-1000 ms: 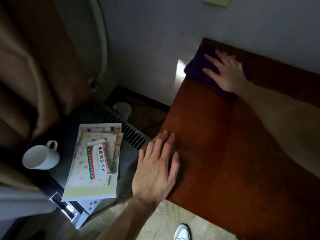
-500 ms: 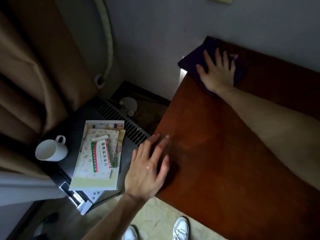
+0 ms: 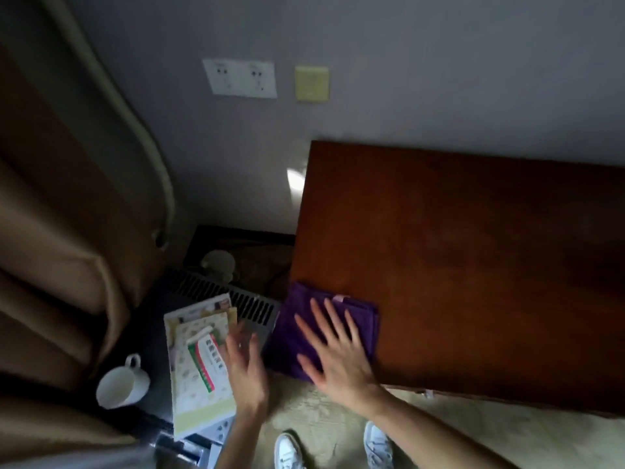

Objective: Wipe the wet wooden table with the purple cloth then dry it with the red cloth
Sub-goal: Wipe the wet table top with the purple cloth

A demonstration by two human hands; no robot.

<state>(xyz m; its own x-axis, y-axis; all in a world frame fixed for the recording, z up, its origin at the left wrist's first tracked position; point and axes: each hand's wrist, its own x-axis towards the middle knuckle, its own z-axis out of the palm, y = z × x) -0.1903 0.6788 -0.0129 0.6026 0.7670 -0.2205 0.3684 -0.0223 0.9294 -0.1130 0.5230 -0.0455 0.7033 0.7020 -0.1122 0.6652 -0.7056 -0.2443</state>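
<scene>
Here, a white cup (image 3: 121,387) is sitting far left beside stacked booklets (image 3: 199,360). The left hand (image 3: 245,370) is hovering over them, fingers loose and holding nothing. The right hand (image 3: 338,353) is pressing flat, fingers spread, on the purple cloth (image 3: 297,336), which is overhanging the wooden tabletop's (image 3: 473,265) near-left corner.

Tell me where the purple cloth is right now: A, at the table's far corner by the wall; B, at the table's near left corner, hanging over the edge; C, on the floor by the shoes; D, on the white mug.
B: the right hand presses the purple cloth flat at the near left corner of the table, part of it overhanging the left edge.
</scene>
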